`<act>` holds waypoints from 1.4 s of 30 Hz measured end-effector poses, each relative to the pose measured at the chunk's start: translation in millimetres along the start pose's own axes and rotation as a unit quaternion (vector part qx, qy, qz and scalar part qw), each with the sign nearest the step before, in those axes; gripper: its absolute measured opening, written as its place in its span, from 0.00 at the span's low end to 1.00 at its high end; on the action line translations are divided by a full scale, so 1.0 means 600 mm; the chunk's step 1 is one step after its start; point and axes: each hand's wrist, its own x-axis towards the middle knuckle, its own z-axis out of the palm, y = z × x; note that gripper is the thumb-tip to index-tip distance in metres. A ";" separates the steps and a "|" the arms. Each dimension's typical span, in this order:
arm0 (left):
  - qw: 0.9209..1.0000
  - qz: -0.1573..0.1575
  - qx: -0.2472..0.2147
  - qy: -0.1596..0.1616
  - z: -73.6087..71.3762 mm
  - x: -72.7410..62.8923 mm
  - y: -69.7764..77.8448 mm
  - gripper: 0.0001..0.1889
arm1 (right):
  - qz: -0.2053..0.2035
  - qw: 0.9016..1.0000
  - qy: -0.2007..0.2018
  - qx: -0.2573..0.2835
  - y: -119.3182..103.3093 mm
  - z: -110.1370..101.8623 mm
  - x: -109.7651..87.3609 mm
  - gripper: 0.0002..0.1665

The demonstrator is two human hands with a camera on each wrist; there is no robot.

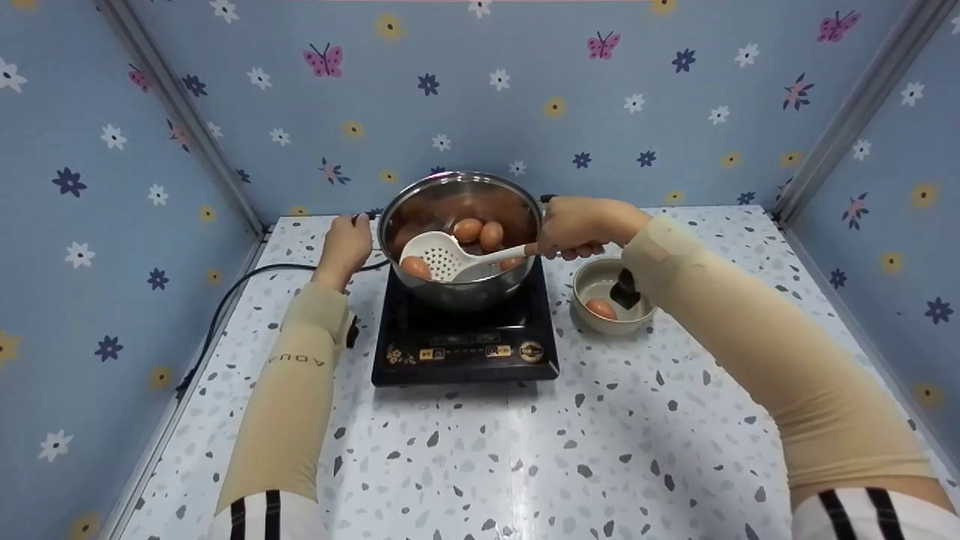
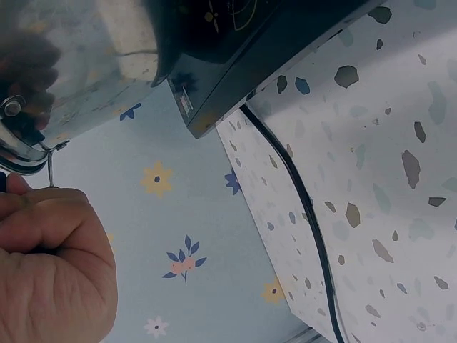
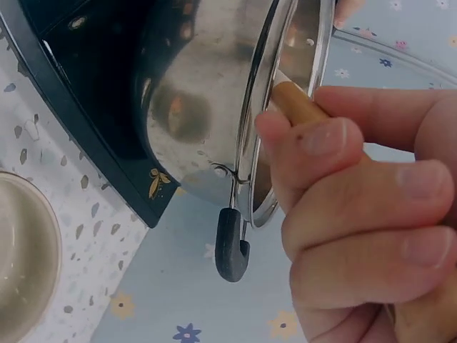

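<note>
A steel pot (image 1: 465, 292) holds several brown eggs (image 1: 468, 230). My left hand (image 1: 347, 244) is at the pot's left side, fingers curled round its handle; in the left wrist view that hand (image 2: 53, 264) covers most of the handle. My right hand (image 1: 574, 225) grips the wooden handle (image 3: 300, 103) of a white slotted ladle (image 1: 442, 255), reaching over the pot's right rim. The ladle's perforated head lies tilted inside the pot, with one egg (image 1: 415, 267) at its lower left edge. Beside my right fingers hangs the pot's black right handle (image 3: 230, 244).
Under the pot is a black induction cooker (image 1: 465, 367), its cord (image 1: 225, 300) running off left. A beige bowl (image 1: 611, 328) with one egg (image 1: 601, 308) stands right of it, below my right wrist. A flowered wall (image 1: 480, 97) rises behind the speckled table (image 1: 450, 465).
</note>
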 end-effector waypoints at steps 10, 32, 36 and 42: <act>1.000 -0.004 0.004 -0.003 0.001 0.003 0.000 0.25 | 0.018 0.997 -0.029 0.065 0.024 -0.006 -0.004 0.13; 1.000 0.000 0.008 -0.006 0.000 0.005 -0.003 0.28 | 0.022 0.993 -0.027 0.113 0.069 -0.034 -0.042 0.13; 1.000 0.008 0.012 -0.002 0.000 0.007 -0.005 0.21 | 0.029 0.994 -0.027 0.102 0.077 -0.042 -0.053 0.14; 1.000 0.012 0.012 0.005 0.000 0.006 -0.002 0.19 | 0.041 0.993 -0.024 0.106 0.088 -0.054 -0.068 0.16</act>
